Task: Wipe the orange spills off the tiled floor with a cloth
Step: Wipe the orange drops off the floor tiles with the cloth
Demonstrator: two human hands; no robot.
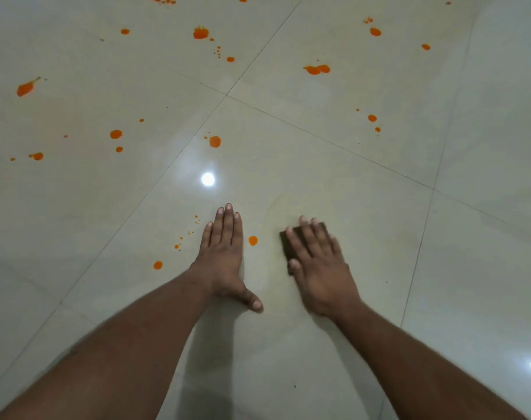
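Stretching away on every side, the tiled floor (364, 207) carries orange spills (201, 33) mostly across its far half and left, with a few small drops near the hands. The left hand (223, 256) lies flat and open on the tile, apparently propping the person's weight. The right hand (319, 265) is spread flat, pressing a dark cloth (287, 247) down (folded small, likely for firmer rubbing). Just left of it sits one drop (252, 240), probably next.

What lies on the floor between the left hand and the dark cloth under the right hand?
In the head view, one round orange spot lies between the left hand and the cloth; the remaining tile there is bare.
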